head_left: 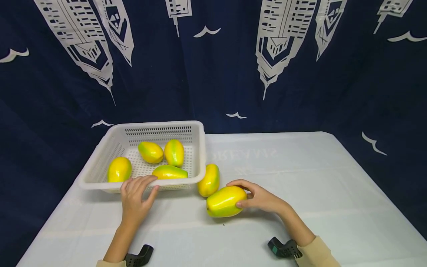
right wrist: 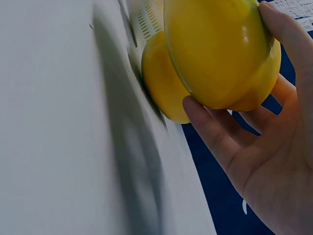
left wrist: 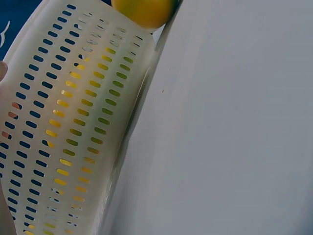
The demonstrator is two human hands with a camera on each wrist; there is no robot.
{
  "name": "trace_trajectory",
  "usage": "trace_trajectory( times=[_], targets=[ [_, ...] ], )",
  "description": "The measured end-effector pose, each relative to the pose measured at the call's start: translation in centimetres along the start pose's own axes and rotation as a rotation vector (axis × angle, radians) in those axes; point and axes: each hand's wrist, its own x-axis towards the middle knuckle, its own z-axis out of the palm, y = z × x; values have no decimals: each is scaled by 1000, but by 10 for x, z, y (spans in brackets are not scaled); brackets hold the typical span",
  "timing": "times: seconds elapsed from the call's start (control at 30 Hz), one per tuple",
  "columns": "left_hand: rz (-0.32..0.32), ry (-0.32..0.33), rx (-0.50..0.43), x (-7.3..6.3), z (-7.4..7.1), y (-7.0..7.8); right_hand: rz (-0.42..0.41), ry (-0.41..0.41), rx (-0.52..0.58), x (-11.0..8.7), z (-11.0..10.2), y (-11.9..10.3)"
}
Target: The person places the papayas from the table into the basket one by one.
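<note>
Left grip (head_left: 136,198) holds one white plastic basket (head_left: 180,182), four oval yellow-green mangoes (head_left: 151,152) inside; right grip (head_left: 261,196) holds mango five (head_left: 222,202), mango six (head_left: 210,178) at its eleven o'clock

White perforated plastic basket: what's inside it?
Inside the white perforated plastic basket lie four glossy, oval yellow-green fruits. Its front rim hides the lower edges of the front two; its floor is covered wherever they rest.

left sleeve (head_left: 111,263): beige | right sleeve (head_left: 317,253): beige | left wrist mount (head_left: 140,256): black | right wrist mount (head_left: 284,249): black, green patch (head_left: 275,250)
</note>
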Motion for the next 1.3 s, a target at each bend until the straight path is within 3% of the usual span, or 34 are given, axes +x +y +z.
trace_trajectory(
  times=[0.57, 0.77, 1.3],
  targets=[
    [-1, -5, 6, 0, 0, -1, -4, -6, 63, 2, 12, -9],
    [20, 5, 14, 0, 1, -2, -8, 29, 20, 3, 12, -13],
    [-4, -8, 6, 0, 1, -2, -52, 82, -49, 12, 6, -23]
  ],
)
